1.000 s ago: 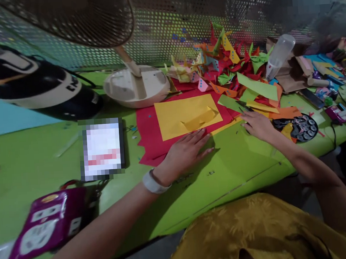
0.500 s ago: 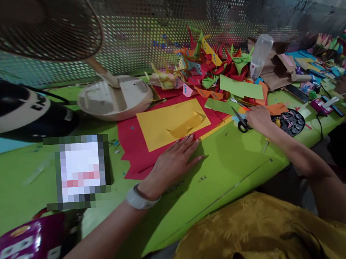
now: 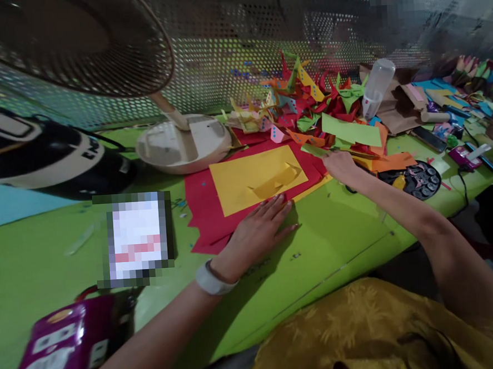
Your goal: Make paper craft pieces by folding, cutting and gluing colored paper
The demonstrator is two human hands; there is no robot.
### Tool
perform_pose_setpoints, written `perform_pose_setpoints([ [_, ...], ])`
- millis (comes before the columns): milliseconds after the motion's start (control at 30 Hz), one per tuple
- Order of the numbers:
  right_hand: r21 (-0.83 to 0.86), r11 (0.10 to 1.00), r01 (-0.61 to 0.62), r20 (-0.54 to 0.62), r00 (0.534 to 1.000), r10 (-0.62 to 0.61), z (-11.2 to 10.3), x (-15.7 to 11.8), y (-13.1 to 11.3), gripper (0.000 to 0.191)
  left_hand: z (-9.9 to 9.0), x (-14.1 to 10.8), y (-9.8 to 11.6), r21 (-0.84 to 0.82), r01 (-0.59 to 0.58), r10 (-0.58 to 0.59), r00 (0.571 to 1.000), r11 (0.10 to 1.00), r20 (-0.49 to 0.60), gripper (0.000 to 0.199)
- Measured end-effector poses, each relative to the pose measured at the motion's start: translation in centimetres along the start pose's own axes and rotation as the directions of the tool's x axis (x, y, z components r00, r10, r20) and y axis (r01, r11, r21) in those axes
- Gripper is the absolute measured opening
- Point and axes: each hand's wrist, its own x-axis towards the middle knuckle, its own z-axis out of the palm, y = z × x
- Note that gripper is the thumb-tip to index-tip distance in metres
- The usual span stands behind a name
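Note:
My left hand [image 3: 261, 226] lies flat with fingers stretched out, its fingertips at the lower edge of a yellow paper sheet [image 3: 234, 186]. A folded yellow paper piece [image 3: 276, 184] rests on that sheet. Under both is red paper [image 3: 200, 203] with a jagged left side. Reaching to the right, my right hand [image 3: 340, 167] has its fingertips at a green paper strip [image 3: 312, 150]; the fingers are bunched and partly hidden, and I cannot tell whether they grip it. The scissors beside this hand are mostly covered by it.
Folded colourful paper pieces [image 3: 304, 100] are heaped at the back, near a clear plastic bottle [image 3: 378, 90]. A fan base [image 3: 211, 147] stands at back left. A black round tray [image 3: 421, 180], a blurred-out item [image 3: 136, 236] and a purple pouch [image 3: 59, 343] also lie on the green table [image 3: 317, 247].
My right hand has moved left, from beside the scissors to the green strip. My left hand stays on the papers. The whole view has shifted slightly.

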Motion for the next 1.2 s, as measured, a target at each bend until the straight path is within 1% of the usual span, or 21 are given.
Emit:
perform_pose_setpoints([
  [133,0.055,0.997,-0.05,-0.029,0.998,0.052,-0.1,0.0,0.8,0.037,-0.1,0.1,0.1,0.007,0.003,-0.003,1.0,1.0,0.004,0.063],
  [233,0.112,0.991,-0.073,-0.071,0.994,0.081,-0.6,-0.2,1.4,0.027,-0.2,0.2,0.1,0.009,-0.004,0.004,1.0,1.0,0.014,0.06],
  [333,0.167,0.984,-0.061,-0.117,0.99,0.081,-1.1,-0.5,1.7,0.034,-0.3,0.3,0.1,0.018,0.002,-0.002,1.0,1.0,0.017,0.06],
  [400,0.195,0.98,-0.041,-0.131,0.989,0.068,-1.3,-1.0,1.7,0.034,-0.5,0.4,0.2,0.031,0.001,-0.001,1.0,1.0,0.015,0.062],
  [433,0.206,0.978,-0.036,-0.137,0.988,0.065,-1.5,-1.4,1.6,0.034,-0.8,0.4,0.2,0.029,0.0,0.0,1.0,1.0,0.007,0.061],
  [500,0.209,0.978,-0.026,-0.162,0.985,0.061,-1.7,-2.6,1.2,0.035,-1.5,0.5,0.4,0.014,0.002,-0.001,0.999,1.0,-0.052,0.056],
  [533,0.196,0.98,-0.008,-0.182,0.982,0.045,-1.8,-3.4,0.9,0.036,-2.0,0.5,0.5,0.006,0.009,-0.009,0.995,1.0,-0.101,0.051],
  [567,0.164,0.986,0.03,-0.206,0.979,0.004,-1.7,-4.4,0.5,0.036,-2.6,0.5,0.7,0.004,0.021,-0.02,0.985,1.0,-0.169,0.046],
  [633,0.059,0.981,0.185,-0.23,0.959,-0.168,-1.4,-6.5,-0.5,0.039,-3.6,0.5,1.2,0.025,0.048,-0.039,0.957,0.999,-0.287,0.038],
  [667,0.006,0.962,0.274,-0.215,0.94,-0.266,-1.1,-7.5,-1.1,0.041,-4.0,0.6,1.5,0.049,0.047,-0.028,0.942,0.998,-0.334,0.038],
  [700,-0.002,0.946,0.323,-0.202,0.927,-0.317,-0.7,-8.5,-1.8,0.041,-4.2,0.6,1.7,0.073,0.024,0.004,0.935,0.997,-0.354,0.038],
  [767,-0.002,0.915,0.403,-0.173,0.901,-0.397,0.2,-10.0,-2.9,0.037,-4.2,0.7,2.1,0.103,-0.062,0.092,0.943,0.993,-0.32,0.038],
  [833,-0.007,0.878,0.479,-0.159,0.866,-0.474,0.9,-10.7,-3.7,0.033,-3.6,0.8,2.3,0.074,-0.157,0.169,0.962,0.985,-0.213,0.034],
  [867,-0.01,0.864,0.503,-0.162,0.852,-0.498,1.2,-10.9,-3.9,0.031,-3.3,0.9,2.4,0.041,-0.186,0.19,0.97,0.982,-0.153,0.031],
  [933,-0.007,0.852,0.524,-0.183,0.837,-0.517,1.5,-10.9,-3.9,0.029,-2.8,0.8,2.4,-0.029,-0.205,0.203,0.977,0.978,-0.062,0.029],
  [967,0.0,0.851,0.525,-0.197,0.835,-0.515,1.6,-10.8,-3.9,0.028,-2.6,0.8,2.4,-0.053,-0.203,0.201,0.979,0.978,-0.038,0.03],
  [1033,0.02,0.85,0.526,-0.221,0.832,-0.51,1.7,-10.6,-3.7,0.025,-2.5,0.6,2.3,-0.078,-0.193,0.19,0.981,0.978,-0.035,0.032],
  [1100,0.046,0.848,0.528,-0.239,0.83,-0.504,1.9,-10.5,-3.6,0.024,-2.5,0.4,2.3,-0.09,-0.176,0.171,0.983,0.98,-0.066,0.033],
  [1200,0.075,0.853,0.517,-0.255,0.837,-0.485,2.2,-10.4,-3.5,0.023,-2.3,0.1,2.3,-0.117,-0.116,0.102,0.987,0.986,-0.123,0.033],
])
